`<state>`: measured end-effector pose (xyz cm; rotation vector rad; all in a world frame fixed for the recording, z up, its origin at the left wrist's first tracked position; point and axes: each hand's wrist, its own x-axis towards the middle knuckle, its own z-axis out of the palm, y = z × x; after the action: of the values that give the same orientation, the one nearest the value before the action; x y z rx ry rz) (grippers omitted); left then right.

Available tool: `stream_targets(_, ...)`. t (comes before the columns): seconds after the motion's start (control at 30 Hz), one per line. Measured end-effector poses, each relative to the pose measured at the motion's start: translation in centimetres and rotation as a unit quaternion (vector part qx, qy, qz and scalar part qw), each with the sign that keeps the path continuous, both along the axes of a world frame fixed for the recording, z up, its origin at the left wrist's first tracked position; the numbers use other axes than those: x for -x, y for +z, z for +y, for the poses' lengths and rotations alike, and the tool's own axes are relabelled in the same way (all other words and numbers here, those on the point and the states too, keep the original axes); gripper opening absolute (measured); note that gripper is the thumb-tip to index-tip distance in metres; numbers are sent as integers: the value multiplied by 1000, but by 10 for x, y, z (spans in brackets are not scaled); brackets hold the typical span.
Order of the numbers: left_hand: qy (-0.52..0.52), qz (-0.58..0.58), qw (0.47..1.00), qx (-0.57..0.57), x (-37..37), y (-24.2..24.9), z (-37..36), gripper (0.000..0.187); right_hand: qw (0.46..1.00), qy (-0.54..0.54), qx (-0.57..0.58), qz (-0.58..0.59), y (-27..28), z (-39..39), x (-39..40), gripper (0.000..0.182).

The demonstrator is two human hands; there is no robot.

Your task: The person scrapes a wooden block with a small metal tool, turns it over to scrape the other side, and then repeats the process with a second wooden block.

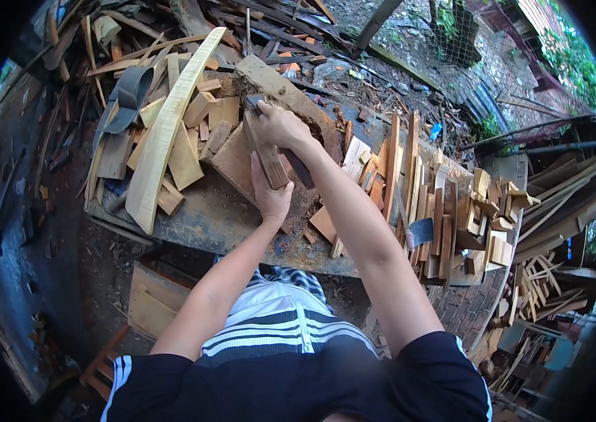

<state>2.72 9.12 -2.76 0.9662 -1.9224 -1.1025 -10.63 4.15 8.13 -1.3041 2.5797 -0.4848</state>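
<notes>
My left hand (272,197) is wrapped around the lower end of a short brown wooden block (267,158), which is tilted over the workbench. My right hand (282,128) lies over the block's upper end, its fingers closed on a dark flat strip (298,169) against the block's right side. What kind of strip it is, I cannot make out. Beneath both hands sits a larger, dusty wooden block (233,163). A long, pale curved board (175,119) leans over offcuts to the left, beside a grey curled belt (131,97).
The worn bench (199,235) carries many wood offcuts (184,158). Upright sticks (410,169) and stacked small pieces (481,225) crowd its right side, near a blade-like tool (421,231). Scrap wood (277,35) lies behind. A wooden box (154,299) stands below the front edge.
</notes>
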Motion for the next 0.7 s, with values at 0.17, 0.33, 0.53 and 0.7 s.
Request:
stream_targets(0.17, 45, 97, 982, -156, -15, -3, -3, 82, 962, -87, 65, -250, 3, 68, -14, 49)
stream_targets(0.33, 27, 223, 813, -537, -34, 29, -9, 40, 925, -132, 13, -356, 15, 105, -51, 52)
stream_targets(0.53, -76, 148, 636, -754, -49, 18, -2, 28, 979, -45, -9, -200, -2, 94, -54, 54)
stream_targets(0.7, -22, 22, 789, -614, -75, 26, -1, 26, 982, 10, 0, -188, 11, 83, -68, 55)
